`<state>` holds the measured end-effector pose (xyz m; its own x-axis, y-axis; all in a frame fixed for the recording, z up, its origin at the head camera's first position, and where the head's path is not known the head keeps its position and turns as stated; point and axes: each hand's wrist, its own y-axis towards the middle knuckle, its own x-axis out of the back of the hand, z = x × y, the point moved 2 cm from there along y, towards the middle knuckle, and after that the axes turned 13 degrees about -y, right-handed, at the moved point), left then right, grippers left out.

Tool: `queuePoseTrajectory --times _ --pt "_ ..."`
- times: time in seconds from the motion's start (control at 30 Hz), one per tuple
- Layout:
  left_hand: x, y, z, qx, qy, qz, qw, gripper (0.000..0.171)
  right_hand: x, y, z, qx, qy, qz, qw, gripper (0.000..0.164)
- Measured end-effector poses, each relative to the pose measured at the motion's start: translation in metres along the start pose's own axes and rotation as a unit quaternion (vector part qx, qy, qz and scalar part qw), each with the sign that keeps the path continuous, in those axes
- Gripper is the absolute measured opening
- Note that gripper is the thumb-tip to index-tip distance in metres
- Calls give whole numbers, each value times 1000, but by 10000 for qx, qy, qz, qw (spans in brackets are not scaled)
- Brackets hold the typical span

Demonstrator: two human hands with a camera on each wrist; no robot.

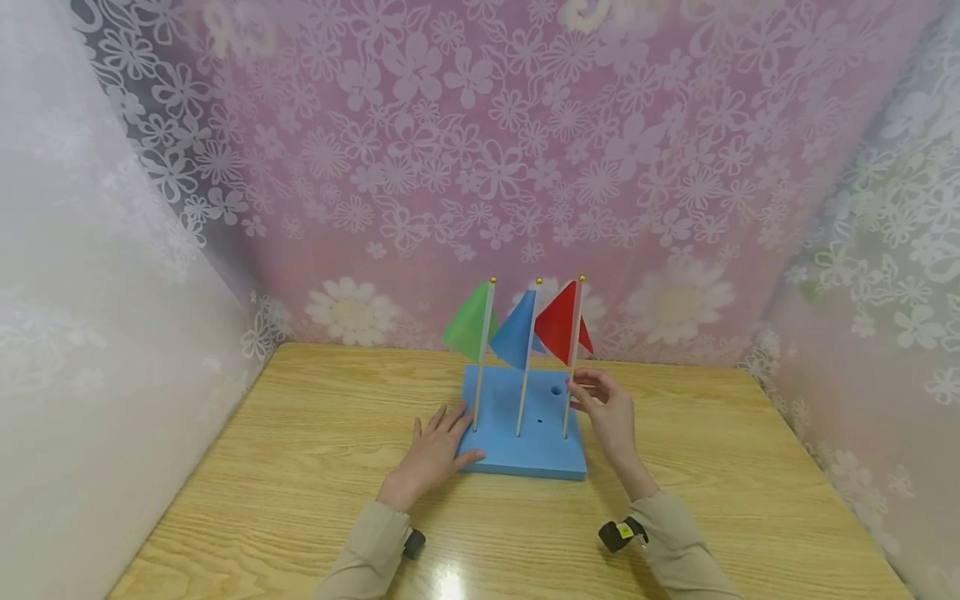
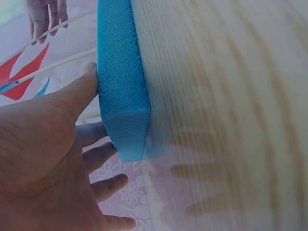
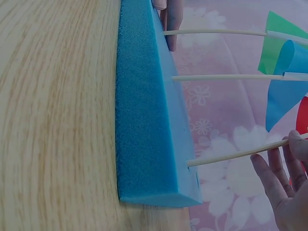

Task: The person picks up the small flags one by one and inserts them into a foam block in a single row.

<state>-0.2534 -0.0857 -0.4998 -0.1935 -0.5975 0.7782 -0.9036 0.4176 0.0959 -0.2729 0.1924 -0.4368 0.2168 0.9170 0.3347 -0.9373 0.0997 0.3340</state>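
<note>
A blue foam block (image 1: 517, 457) lies flat on the table, with three flag sticks standing in it in a row. The green flag (image 1: 468, 323) is at the left, the blue flag (image 1: 514, 332) in the middle, the red flag (image 1: 558, 323) at the right. My left hand (image 1: 431, 454) rests on the block's left edge, fingers straight and spread, thumb on its top near the front. With thumb and fingertips, my right hand (image 1: 609, 417) pinches the red flag's wooden stick (image 3: 231, 156) below the cloth. That stick's lower end sits in the foam and leans slightly.
A larger hole (image 1: 556, 390) and a small hole (image 1: 539, 421) show in the block's top. The wooden table (image 1: 337, 433) extends around the block. Floral cloth (image 1: 480, 167) hangs behind it and at both sides.
</note>
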Motion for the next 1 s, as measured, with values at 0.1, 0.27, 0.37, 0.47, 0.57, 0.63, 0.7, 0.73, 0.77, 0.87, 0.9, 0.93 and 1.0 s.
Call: queuePoseTrajectory --times 0.1,0.27,0.37,0.47,0.57,0.63,0.7,0.73,0.77,0.87,0.9,0.93,1.0 --pt "0 0 0 18 -6 15 10000 72 0 0 -1 -48 -10 5 10000 26" --pt "-1 1 1 45 -17 28 10000 72 1 1 -3 -138 34 24 9999 27" --pt "-1 1 0 52 1 32 10000 72 2 0 -3 -169 49 42 9998 27" --pt "-1 1 0 47 -3 30 10000 72 3 0 -2 -201 49 69 9998 27" --pt "-1 2 -1 24 -6 19 10000 71 4 1 -3 -238 38 114 9996 28" --pt "-1 2 -1 8 -2 16 10000 71 4 2 -7 -282 2 140 9995 28" --pt "-1 2 -1 -3 6 22 10000 71 5 3 -17 -332 -35 147 9993 30" --pt "-1 2 -2 -6 9 24 10000 71 5 3 -22 -351 -56 147 9993 31" --pt "-1 1 -2 -4 10 32 10000 71 5 4 -27 -369 -91 142 9992 32" --pt "-1 1 -2 7 12 45 10000 71 8 4 -40 -351 -131 127 9992 35" --pt "-1 1 -2 9 8 44 10000 71 9 4 -42 -329 -157 109 9993 36" --pt "0 1 -1 11 12 42 10000 71 11 3 -44 -301 -154 94 9994 38" --pt "0 1 -1 5 9 30 10000 71 15 1 -46 -239 -179 48 9995 39"
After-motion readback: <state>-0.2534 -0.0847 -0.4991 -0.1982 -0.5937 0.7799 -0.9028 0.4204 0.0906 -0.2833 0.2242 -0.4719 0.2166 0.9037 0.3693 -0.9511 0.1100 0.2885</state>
